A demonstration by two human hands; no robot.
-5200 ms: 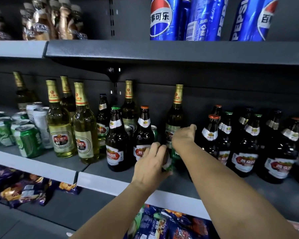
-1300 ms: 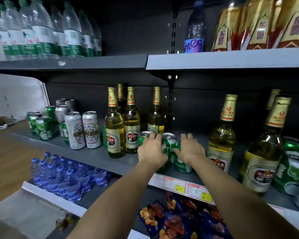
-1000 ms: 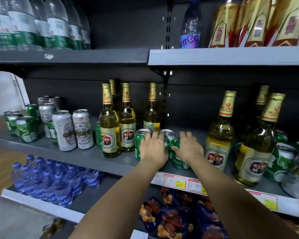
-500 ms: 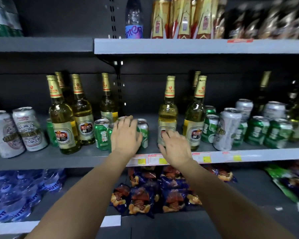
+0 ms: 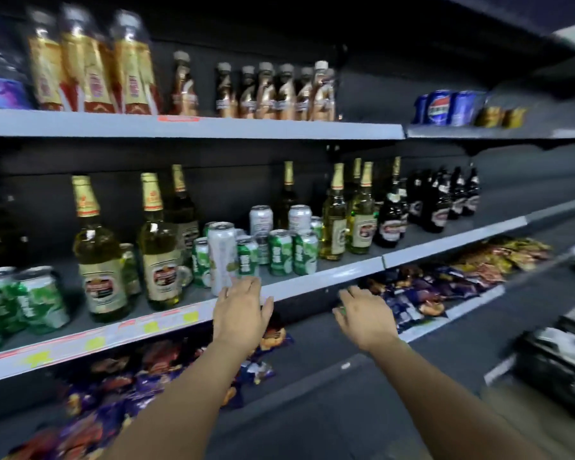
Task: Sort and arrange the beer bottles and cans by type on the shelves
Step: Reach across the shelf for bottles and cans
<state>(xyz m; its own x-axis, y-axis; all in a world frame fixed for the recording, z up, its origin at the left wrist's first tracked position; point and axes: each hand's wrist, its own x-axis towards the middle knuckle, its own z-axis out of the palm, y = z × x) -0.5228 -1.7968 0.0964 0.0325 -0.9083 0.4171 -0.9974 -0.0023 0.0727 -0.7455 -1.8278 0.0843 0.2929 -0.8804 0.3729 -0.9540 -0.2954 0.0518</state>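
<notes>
The middle shelf (image 5: 329, 277) holds mixed beer. Pale bottles with gold foil necks (image 5: 99, 260) stand at the left and again near the middle right (image 5: 336, 220). Between them is a cluster of green cans (image 5: 281, 252) with a tall silver can (image 5: 222, 254) in front. More green cans (image 5: 34, 300) sit at the far left, and dark bottles (image 5: 439, 202) at the right. My left hand (image 5: 243, 313) hovers just before the shelf edge below the silver can, fingers spread, holding nothing. My right hand (image 5: 365, 317) hangs lower, in front of the lower shelf, fingers loose.
The top shelf carries tea bottles (image 5: 90, 68), small brown bottles (image 5: 273, 91) and blue Pepsi cans (image 5: 442, 107). Snack bags (image 5: 445, 280) fill the lower shelf. A dark basket-like object (image 5: 558, 363) sits at the right. The picture is motion-blurred.
Both hands have let go of the green cans and pulled back from the shelf. The view has swung right, bringing the can cluster and dark bottles into sight.
</notes>
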